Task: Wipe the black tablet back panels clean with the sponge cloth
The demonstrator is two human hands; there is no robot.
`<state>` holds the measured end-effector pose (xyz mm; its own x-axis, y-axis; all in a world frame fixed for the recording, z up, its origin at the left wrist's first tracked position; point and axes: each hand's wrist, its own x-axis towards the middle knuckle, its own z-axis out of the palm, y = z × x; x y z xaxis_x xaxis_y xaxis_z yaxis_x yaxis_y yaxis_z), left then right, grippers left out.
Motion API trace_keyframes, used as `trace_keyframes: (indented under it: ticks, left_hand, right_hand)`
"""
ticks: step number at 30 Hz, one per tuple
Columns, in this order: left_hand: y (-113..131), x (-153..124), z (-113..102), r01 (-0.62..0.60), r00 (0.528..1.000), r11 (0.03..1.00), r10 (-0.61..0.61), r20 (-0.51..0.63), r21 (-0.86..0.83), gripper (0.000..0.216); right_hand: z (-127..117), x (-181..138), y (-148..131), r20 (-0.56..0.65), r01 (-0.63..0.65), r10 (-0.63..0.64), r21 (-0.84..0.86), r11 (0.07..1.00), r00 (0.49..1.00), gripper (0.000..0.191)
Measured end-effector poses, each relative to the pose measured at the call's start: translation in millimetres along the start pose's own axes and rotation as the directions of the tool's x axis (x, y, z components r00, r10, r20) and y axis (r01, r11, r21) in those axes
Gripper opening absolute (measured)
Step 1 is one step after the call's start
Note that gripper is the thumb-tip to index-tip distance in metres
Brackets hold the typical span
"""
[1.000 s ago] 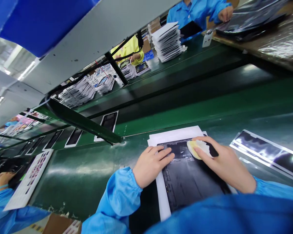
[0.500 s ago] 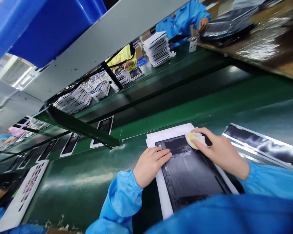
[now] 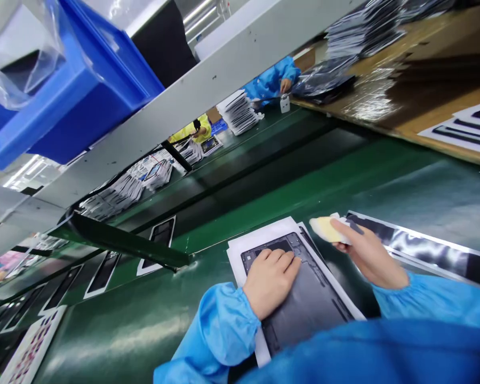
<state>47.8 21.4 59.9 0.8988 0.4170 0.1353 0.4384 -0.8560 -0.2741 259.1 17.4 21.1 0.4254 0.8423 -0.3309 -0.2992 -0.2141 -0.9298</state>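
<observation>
A dark grey tablet back cover (image 3: 304, 304) lies inner side up on white sheets (image 3: 237, 260). My left hand (image 3: 272, 281) rests flat on its upper part, fingers stretched out and holding nothing. My right hand (image 3: 370, 253) is closed around a pale yellow and white sponge (image 3: 324, 228), raised beside the cover's upper right corner and apart from it. A dark tip sticks out by the right fingers; I cannot tell what it is. My blue sleeve hides the cover's near end.
Black-and-white film strips (image 3: 424, 240) lie at the right. A green brace (image 3: 124, 240) and grey shelf beam (image 3: 208, 80) cross at left, with a blue bin (image 3: 92, 101) above. Framed panels (image 3: 156, 245) lie along the green surface. Co-workers sit beyond paper stacks (image 3: 237, 112).
My right hand has lifted the sponge off the cover and moved right. My left hand has slid further onto the cover. The camera view has shifted.
</observation>
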Motion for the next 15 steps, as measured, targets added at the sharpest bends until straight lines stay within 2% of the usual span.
trace_keyframes:
  ticks: [2,4,7,9,11,15]
  left_hand:
    - [-4,5,-1,0.019,0.999,0.998,-0.017,0.029,-0.060,0.023]
    - [-15,9,1,0.124,0.991,0.985,-0.117,0.064,-0.122,0.021]
    - [-33,16,9,0.303,0.951,0.945,-0.293,0.093,-0.125,0.017]
    - [-42,21,14,0.362,0.931,0.925,-0.350,0.106,-0.118,0.017]
    - [-49,23,16,0.391,0.918,0.912,-0.377,0.121,-0.126,0.017]
    - [-56,23,13,0.428,0.902,0.893,-0.411,0.134,-0.137,0.011]
  right_hand:
    - [3,3,1,0.060,-0.027,0.025,0.040,0.999,0.998,0.033]
    - [8,4,-2,0.146,-0.053,0.045,0.051,0.997,0.988,0.032]
    - [16,7,-9,0.293,-0.081,0.071,0.023,0.996,0.954,0.032]
    - [21,10,-13,0.368,-0.085,0.081,-0.006,0.996,0.926,0.033]
    - [25,14,-14,0.406,-0.078,0.082,-0.027,0.997,0.910,0.032]
    - [29,17,-11,0.394,-0.045,0.056,-0.037,0.998,0.917,0.034]
